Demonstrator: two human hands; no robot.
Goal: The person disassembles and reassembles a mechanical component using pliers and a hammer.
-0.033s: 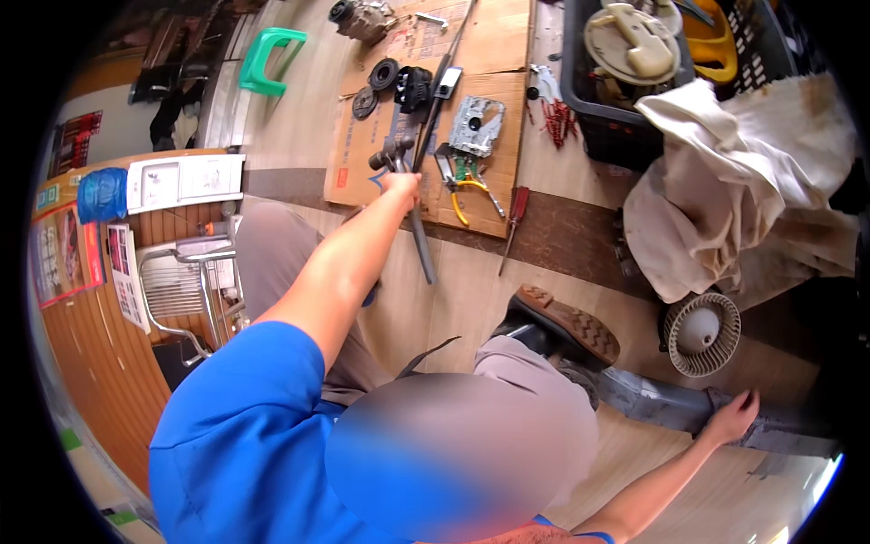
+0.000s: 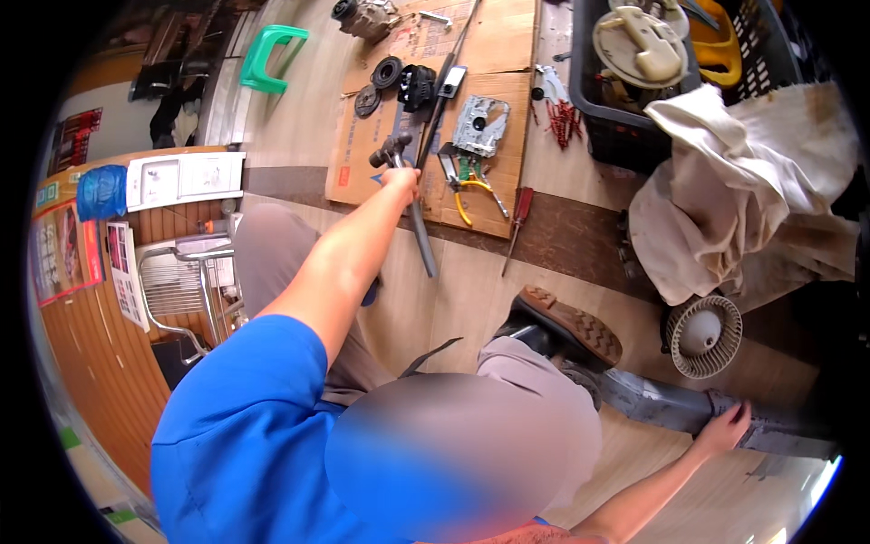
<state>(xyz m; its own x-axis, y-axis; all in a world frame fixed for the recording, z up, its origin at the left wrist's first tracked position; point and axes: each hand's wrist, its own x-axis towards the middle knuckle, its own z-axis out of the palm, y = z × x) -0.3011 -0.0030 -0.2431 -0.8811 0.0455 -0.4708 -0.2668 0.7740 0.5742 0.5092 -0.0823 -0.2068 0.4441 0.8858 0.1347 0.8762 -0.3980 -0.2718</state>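
My left hand (image 2: 400, 183) grips a hammer (image 2: 391, 152) with a long grey handle, held over the front edge of a cardboard sheet (image 2: 353, 172). On the cardboard beside it lie dark rods (image 2: 432, 113), a black pulley part (image 2: 416, 88), round rings (image 2: 386, 72), a metal plate (image 2: 480, 124) and yellow-handled pliers (image 2: 464, 201). A red screwdriver (image 2: 520, 213) lies just right of the sheet. Low on the right, my right hand (image 2: 725, 428) has its fingers curled together at a long grey metal strip (image 2: 648, 396); whatever they hold is too small to make out.
A black crate (image 2: 616, 127) of parts stands at upper right, with stained cloth (image 2: 698, 199) and a blower wheel (image 2: 703, 335) below it. A green stool (image 2: 263, 50) stands at upper left. A wooden counter (image 2: 72, 335) and chrome rack (image 2: 181, 281) are at left. My shoe (image 2: 571, 326) rests near the center.
My right hand has shifted slightly down and to the left along the metal strip. The view has moved very slightly; my left hand still holds the hammer.
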